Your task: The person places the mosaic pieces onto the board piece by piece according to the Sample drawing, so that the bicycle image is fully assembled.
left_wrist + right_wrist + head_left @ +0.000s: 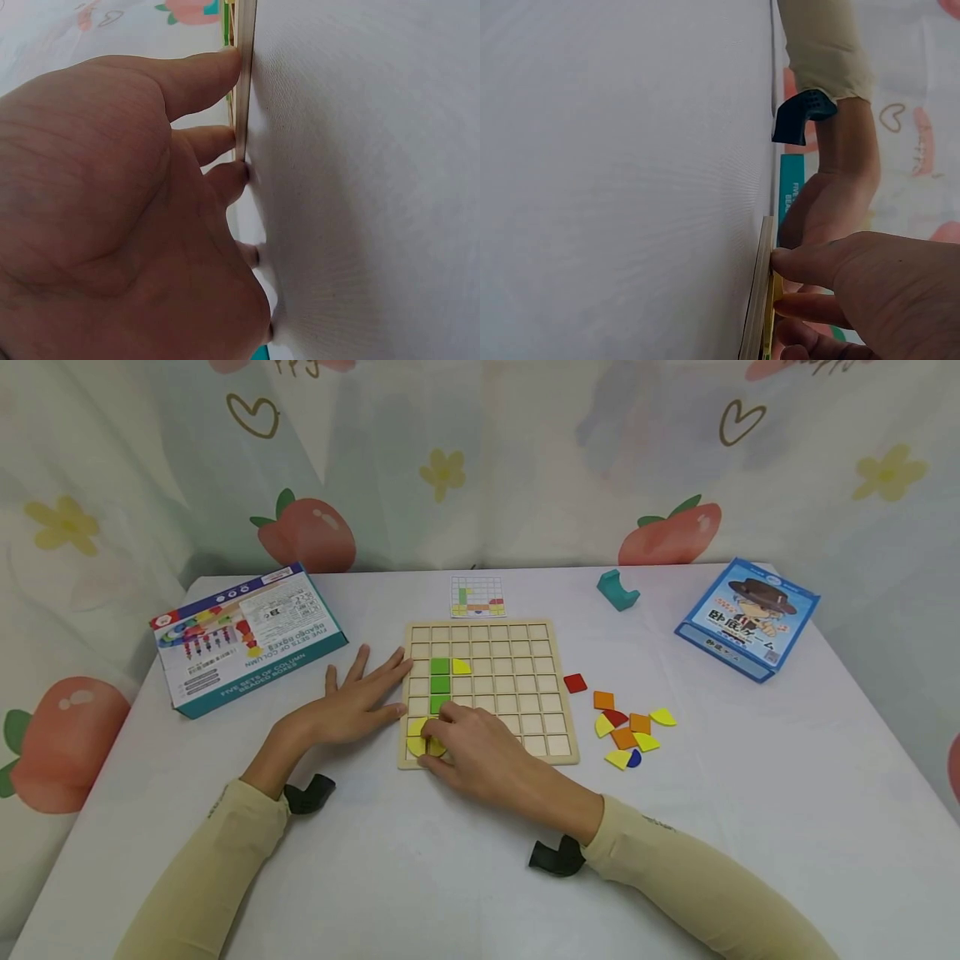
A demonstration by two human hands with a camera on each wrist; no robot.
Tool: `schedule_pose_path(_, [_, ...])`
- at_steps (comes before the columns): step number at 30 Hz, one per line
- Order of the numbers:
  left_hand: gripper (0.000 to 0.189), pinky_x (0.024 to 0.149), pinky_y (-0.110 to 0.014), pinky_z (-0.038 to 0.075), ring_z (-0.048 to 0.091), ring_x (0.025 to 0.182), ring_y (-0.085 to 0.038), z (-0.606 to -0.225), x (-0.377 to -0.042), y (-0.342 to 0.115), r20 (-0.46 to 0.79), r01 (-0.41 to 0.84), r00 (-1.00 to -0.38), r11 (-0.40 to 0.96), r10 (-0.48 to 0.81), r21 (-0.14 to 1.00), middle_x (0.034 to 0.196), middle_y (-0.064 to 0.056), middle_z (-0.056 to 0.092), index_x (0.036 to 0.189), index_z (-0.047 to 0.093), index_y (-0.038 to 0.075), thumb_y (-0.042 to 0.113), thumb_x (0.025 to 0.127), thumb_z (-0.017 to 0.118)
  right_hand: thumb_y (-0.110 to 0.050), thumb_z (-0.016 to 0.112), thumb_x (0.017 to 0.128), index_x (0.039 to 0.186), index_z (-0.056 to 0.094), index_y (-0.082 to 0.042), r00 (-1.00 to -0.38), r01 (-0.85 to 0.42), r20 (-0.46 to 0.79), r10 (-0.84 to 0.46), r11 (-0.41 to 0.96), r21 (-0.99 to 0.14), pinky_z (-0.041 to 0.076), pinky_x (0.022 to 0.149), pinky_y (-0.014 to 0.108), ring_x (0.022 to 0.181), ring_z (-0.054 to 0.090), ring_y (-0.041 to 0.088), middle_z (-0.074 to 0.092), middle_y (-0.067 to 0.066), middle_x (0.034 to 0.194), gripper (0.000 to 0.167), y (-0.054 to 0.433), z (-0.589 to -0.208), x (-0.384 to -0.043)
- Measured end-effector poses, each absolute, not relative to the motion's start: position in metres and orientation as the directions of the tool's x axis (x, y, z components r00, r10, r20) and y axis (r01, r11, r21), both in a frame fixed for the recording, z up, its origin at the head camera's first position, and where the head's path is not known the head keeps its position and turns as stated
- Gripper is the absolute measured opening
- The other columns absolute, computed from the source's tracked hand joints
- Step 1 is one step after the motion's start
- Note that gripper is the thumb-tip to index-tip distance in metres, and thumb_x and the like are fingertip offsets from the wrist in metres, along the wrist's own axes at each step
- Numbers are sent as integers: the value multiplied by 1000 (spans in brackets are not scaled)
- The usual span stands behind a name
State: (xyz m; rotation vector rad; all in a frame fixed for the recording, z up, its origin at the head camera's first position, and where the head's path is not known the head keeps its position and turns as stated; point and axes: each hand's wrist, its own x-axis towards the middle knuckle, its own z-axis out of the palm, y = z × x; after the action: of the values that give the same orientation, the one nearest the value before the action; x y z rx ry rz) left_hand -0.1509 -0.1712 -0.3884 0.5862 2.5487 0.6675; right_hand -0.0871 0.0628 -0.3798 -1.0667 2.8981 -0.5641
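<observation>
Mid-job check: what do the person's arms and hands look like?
The left sleeve and right sleeve are khaki, each with a small dark marking near the wrist, unreadable here. Black, angled wrist mounts show at both wrists. The left hand and right hand are ungloved.

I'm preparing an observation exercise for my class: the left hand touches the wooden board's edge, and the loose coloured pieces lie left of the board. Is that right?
Not quite: the loose coloured pieces lie right of the wooden board, as the head view shows. The left hand does touch its edge.
</observation>
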Motion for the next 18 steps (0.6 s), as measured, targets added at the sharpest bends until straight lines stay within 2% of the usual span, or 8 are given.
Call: schedule_pose_path(18, [74,117,-81,-22,-26,163,-44,-388,-152,-171,-304,281,-815,794,494,539,182,-3,0,172,14,25,43,110,51,-31,81,95,111,79,-13,-770,-627,120,-627,708,-324,48,68,24,74,56,10,65,0,96,25,63,-380,-87])
